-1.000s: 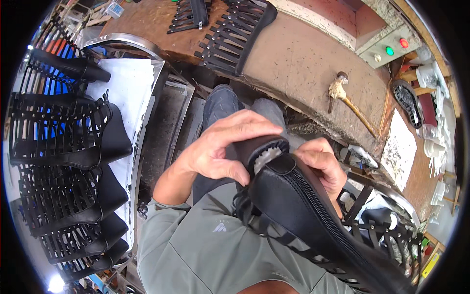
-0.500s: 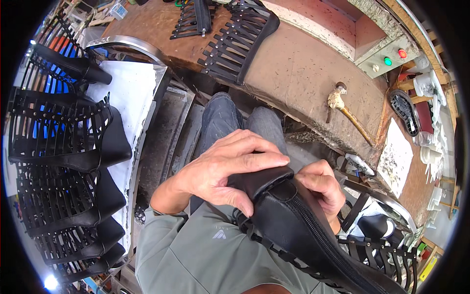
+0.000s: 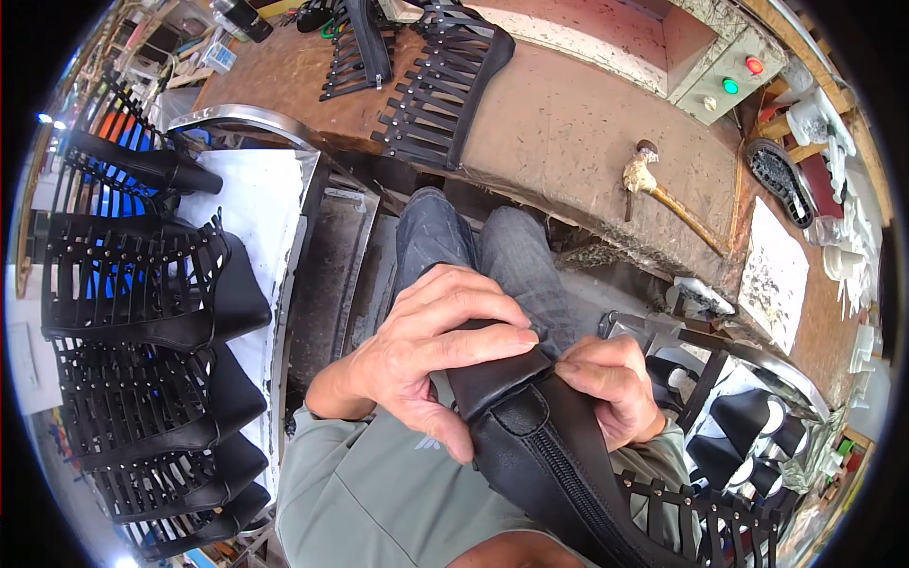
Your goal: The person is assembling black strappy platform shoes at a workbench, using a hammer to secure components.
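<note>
In front of my chest lies a black strappy boot (image 3: 587, 454) with a zipper along its back, its heel end pointing away from me. My left hand (image 3: 443, 346) wraps over the black heel block (image 3: 492, 374), thumb on one side and fingers across the top. Close beside it, my right hand (image 3: 611, 383) has its fingers curled and grips the boot's edge near the heel seam; those fingertips are partly hidden. The studded straps (image 3: 701, 506) of the shaft hang toward the lower right.
On my left, several similar black boots (image 3: 237, 293) lie on a white-covered rack (image 3: 256, 189). Ahead, a brown workbench (image 3: 559, 104) holds flat strappy uppers (image 3: 445, 90), a hammer (image 3: 677, 204) and a shoe sole (image 3: 778, 180). More black heeled pieces (image 3: 739, 417) sit at the right.
The boot and both hands have shifted slightly left and down in the picture. My right hand has closed in on the heel edge, and more of the right-hand rack shows.
</note>
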